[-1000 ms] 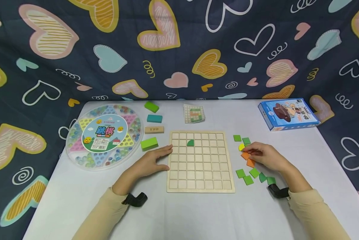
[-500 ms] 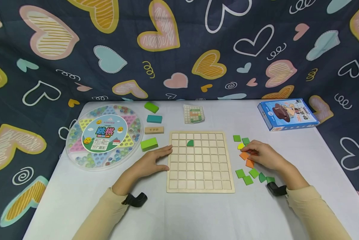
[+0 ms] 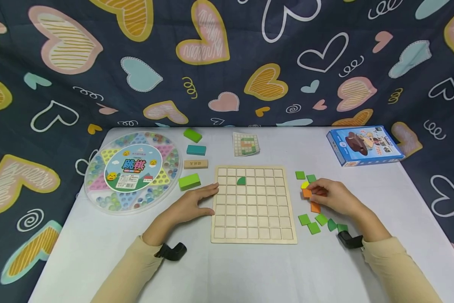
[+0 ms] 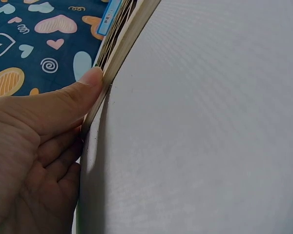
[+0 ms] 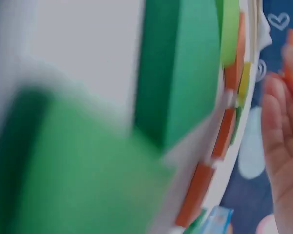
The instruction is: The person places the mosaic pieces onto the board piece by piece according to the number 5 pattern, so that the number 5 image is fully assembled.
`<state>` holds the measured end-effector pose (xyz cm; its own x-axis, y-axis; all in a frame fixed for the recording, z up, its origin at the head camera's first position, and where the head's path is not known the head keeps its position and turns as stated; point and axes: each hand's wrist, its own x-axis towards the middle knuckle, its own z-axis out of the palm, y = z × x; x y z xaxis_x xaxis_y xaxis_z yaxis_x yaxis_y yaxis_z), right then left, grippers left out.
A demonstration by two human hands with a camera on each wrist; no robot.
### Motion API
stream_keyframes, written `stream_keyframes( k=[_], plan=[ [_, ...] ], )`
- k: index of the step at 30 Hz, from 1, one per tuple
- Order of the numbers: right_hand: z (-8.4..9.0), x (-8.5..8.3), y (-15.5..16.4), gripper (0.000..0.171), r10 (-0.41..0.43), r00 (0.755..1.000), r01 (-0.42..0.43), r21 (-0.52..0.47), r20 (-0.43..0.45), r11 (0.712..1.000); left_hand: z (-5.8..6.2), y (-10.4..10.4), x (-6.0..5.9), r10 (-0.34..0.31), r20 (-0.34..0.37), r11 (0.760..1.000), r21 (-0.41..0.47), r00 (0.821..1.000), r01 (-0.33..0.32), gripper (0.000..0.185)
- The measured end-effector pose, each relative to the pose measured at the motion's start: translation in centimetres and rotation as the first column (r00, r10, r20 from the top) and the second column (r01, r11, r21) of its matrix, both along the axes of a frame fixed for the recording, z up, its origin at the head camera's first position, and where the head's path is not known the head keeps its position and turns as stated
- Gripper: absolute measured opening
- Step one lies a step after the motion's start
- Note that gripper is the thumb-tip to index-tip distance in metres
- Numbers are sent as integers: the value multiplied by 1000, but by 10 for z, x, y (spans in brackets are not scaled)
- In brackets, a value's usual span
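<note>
A wooden grid board (image 3: 253, 235) lies at the table's middle with one dark green quarter-round tile (image 3: 241, 181) in its second row. My left hand (image 3: 201, 201) rests flat on the table, thumb (image 4: 83, 87) pressed against the board's left edge (image 4: 122, 46). My right hand (image 3: 312, 192) is right of the board and pinches an orange tile (image 3: 306, 193) at its fingertips. A second orange tile (image 3: 316, 207) and a yellow tile (image 3: 305, 185) lie beside it. Green tiles (image 3: 313, 227) are scattered around. The right wrist view is blurred, showing green tiles (image 5: 180, 73) close up.
A round marble game case (image 3: 132, 170) sits at the left. Green (image 3: 189, 181), teal (image 3: 196, 150) and wooden (image 3: 195, 164) blocks lie between it and the board. A pattern card (image 3: 245, 144) lies behind the board, and a blue box (image 3: 364, 145) sits at back right.
My right hand's fingers have closed on the orange tile and drawn it slightly left and up. The left hand has stayed still.
</note>
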<state>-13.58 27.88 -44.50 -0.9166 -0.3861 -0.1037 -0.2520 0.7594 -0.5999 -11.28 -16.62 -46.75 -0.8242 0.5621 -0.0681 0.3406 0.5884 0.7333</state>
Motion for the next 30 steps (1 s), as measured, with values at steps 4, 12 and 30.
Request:
stream_keyframes(
  k=[4,12,30],
  plan=[
    [7,4,-14,26,-26,999,23,-88,-34,996,0,-1,0,3,-1,1000,-4,1000,-3,70],
    [13,8,-52,27,-9,999,0,-182,-52,983,-1,-1,0,8,6,1000,-19,1000,-8,70],
    [20,-27,-145,24,149,988,-141,-183,31,973,0,0,0,4,13,1000,0,1000,-4,70]
  ],
)
